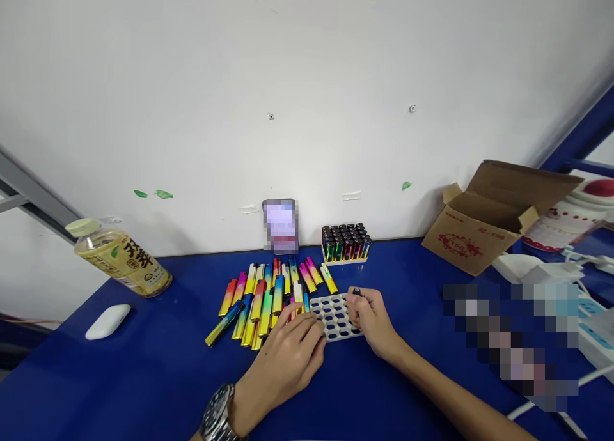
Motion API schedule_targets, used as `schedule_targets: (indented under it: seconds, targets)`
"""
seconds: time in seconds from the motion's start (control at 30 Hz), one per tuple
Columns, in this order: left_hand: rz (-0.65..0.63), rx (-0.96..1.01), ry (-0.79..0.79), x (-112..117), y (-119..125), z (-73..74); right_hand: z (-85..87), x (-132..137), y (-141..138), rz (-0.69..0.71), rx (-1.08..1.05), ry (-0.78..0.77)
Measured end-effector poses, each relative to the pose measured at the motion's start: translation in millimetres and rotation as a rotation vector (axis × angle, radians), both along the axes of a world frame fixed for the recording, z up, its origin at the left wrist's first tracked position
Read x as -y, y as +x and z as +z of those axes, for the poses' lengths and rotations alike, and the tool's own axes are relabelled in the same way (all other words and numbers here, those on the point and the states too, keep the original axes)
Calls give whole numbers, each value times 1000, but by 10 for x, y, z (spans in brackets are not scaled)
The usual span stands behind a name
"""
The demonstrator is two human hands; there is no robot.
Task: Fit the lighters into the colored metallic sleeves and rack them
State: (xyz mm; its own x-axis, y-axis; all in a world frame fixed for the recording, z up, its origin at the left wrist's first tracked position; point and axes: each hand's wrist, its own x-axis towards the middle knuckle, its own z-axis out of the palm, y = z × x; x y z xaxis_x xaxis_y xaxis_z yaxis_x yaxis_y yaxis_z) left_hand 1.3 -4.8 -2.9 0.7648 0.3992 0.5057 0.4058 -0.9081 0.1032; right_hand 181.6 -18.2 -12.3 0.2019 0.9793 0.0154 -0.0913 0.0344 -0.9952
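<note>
My right hand [371, 323] is closed in a fist around a lighter [356, 291], and only its black top shows above the fingers. This fist is over the right side of a white perforated tray [330, 333] with rows of oval holes. At the tray's left edge is my left hand [290, 348], its fingers bent and pressed on that edge; the fingertips are partly hidden. Beside and behind the left hand lies a loose pile of shiny multicoloured lighters [259, 300]. One yellow-and-white lighter [329, 278] lies just behind the tray.
A second rack of upright black-topped lighters [345, 244] stands by the wall. A phone [281, 227] leans there. Leftward are a drink bottle [122, 259] and a white earbud case [108, 321]. Rightward are an open cardboard box [472, 227], a power strip [595, 332] and cables.
</note>
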Motion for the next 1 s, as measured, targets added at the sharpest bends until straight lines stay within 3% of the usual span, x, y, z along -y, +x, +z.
schedule_targets:
  seconds: [0.2, 0.37, 0.5, 0.67, 0.77, 1.0]
  targets:
    - [4, -4, 4, -6, 0, -10, -53, -17, 16, 4, 48, 60]
    - [-7, -5, 12, 0, -7, -3, 29, 12, 1, 94, 74, 81]
    - [-1, 20, -8, -2, -17, 4, 97, -17, 27, 129, 291, 239]
    - [229, 81, 89, -72, -39, -34, 128, -156, 51, 159, 599, 393]
    - [362, 13, 154, -114, -48, -74, 118, -219, 30, 221, 645, 395]
    - [488, -32, 171, -104, -23, -104, 62, -244, 21, 306, 681, 478]
